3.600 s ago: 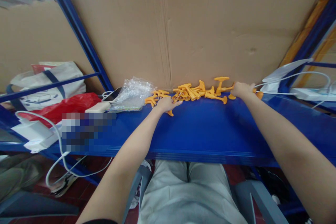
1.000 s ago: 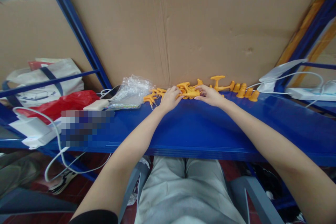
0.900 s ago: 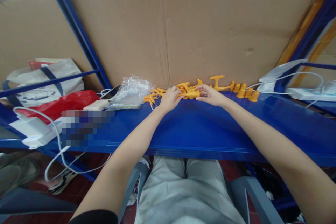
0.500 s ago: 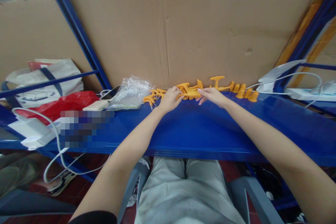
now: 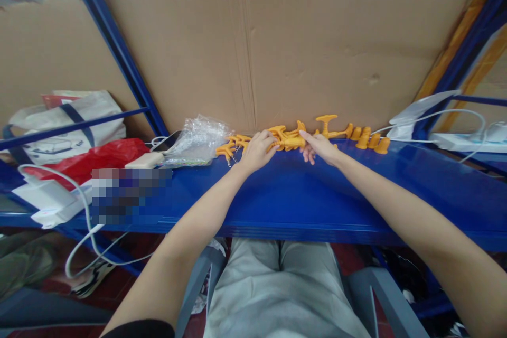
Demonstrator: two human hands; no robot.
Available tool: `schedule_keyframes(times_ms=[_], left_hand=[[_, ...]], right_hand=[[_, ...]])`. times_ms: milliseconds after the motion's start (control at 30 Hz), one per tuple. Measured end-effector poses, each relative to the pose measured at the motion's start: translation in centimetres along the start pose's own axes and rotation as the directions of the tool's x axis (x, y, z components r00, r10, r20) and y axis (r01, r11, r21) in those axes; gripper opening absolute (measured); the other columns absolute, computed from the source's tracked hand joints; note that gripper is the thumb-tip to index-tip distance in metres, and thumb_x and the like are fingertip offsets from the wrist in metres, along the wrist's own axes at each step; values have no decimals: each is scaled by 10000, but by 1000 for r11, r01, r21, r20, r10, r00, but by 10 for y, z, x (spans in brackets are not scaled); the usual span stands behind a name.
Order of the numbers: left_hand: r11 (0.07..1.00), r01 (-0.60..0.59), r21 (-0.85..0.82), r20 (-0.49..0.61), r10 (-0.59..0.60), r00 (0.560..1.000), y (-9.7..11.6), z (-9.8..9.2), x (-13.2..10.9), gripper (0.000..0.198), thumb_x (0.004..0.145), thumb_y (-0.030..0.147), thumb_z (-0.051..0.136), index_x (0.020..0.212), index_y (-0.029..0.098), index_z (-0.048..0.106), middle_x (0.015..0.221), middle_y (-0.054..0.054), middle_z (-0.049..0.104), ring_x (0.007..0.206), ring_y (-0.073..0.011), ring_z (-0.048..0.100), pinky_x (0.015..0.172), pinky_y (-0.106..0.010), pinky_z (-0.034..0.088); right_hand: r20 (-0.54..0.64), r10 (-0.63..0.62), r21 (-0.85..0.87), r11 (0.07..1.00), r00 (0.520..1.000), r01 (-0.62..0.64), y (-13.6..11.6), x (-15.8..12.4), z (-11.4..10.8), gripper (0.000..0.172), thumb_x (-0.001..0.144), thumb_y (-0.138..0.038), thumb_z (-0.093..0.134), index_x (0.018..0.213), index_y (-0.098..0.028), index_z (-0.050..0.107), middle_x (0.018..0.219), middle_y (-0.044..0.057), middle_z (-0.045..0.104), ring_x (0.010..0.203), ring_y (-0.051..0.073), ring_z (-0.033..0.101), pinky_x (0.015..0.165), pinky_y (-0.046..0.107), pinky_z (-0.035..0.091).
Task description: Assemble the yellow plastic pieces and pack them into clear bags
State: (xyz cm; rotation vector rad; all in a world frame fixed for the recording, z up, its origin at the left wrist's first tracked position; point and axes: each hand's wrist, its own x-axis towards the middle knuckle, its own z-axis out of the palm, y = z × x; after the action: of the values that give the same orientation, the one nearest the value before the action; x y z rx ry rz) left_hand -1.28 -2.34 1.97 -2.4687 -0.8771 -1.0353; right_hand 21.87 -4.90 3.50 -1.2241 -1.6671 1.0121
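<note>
A heap of orange plastic parts [image 5: 285, 137] lies at the back of a blue metal shelf [image 5: 301, 195], against a cardboard sheet [image 5: 309, 42]. My left hand [image 5: 256, 151] has its fingers curled on the left side of the heap. On the heap's right side, my right hand [image 5: 319, 147] pinches one of the orange parts. More orange pieces [image 5: 232, 146] lie to the left of my left hand. To the right, a row of small orange pegs [image 5: 366, 137] and a T-shaped orange part [image 5: 328, 122] stand upright.
A crumpled clear plastic bag [image 5: 200, 140] and a phone [image 5: 168, 142] lie left of the parts. Further left are a red bag [image 5: 95, 158], a white tote [image 5: 67, 127] and a white charger with its cable [image 5: 47, 198]. White cables and a power strip [image 5: 467, 141] sit at right.
My right hand came left from the shelf's right end, where the row of pegs now stands, to the heap; in the last second its fingers have shifted slightly on the parts.
</note>
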Motion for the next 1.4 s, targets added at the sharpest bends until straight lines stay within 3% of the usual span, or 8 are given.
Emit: schedule_keyframes(times_ms=[100,267,500,733,900,1133,1267,1400], left_hand=[[1000,9,-2,-10,-9,1000,-1,0,2,177,948,258,533,979,170,684,1032,-85,630,975,-219,602,913,-372,482],[1000,26,-7,17,-26,1000,-3,1,2,161,940,242,550,960,162,688,1004,-80,628,954,-214,608,897,-364,489],[1000,1,-17,-5,-1,1000,2,0,2,159,938,244,557,979,164,688,1028,-84,627,960,-216,605,904,-372,489],[999,13,-34,-8,-13,1000,1,1,3,142,933,244,566,948,168,685,999,-72,624,925,-206,603,888,-365,493],[998,20,-55,-4,-21,1000,0,1,3,149,935,250,554,945,176,683,1006,-72,624,947,-210,605,900,-374,494],[997,44,-68,26,-43,999,0,2,2,164,938,257,541,983,182,681,1031,-83,627,996,-224,617,933,-397,497],[992,57,-116,2,-57,998,-3,1,3,348,956,270,501,1289,190,562,1246,-121,578,1183,-234,569,1008,-391,475],[975,220,-17,0,-220,975,-19,-1,-2,450,935,202,469,1385,206,480,1386,-150,513,1257,-270,541,1022,-442,476]], right_hand=[[0,51,-27,998,999,-51,-5,-2,-3,600,953,-663,388,722,-152,601,490,62,630,306,101,502,303,209,323],[39,-35,62,998,999,33,-6,-5,-13,289,853,-379,737,1036,-185,628,868,43,763,554,108,674,494,189,475],[4,-26,73,997,1000,26,-3,-1,-9,479,927,-553,568,673,-148,600,625,83,699,467,105,600,488,217,452],[3,50,65,997,999,-50,-4,-1,-6,482,941,-595,508,800,-148,618,628,82,699,459,127,607,459,232,462],[55,32,171,984,998,-41,-8,-5,-7,277,959,-429,584,1012,-159,618,790,64,749,513,113,650,466,202,487],[54,56,230,971,997,-67,-11,-7,-3,119,921,-279,652,919,-160,642,844,75,751,543,99,642,485,195,494],[-63,55,300,953,997,-33,-7,-1,-5,97,936,-265,611,931,-168,613,843,70,730,560,95,635,542,203,513],[-357,-36,134,987,934,89,6,15,-16,209,901,-314,631,1065,-202,565,995,79,708,661,132,664,621,257,534]])
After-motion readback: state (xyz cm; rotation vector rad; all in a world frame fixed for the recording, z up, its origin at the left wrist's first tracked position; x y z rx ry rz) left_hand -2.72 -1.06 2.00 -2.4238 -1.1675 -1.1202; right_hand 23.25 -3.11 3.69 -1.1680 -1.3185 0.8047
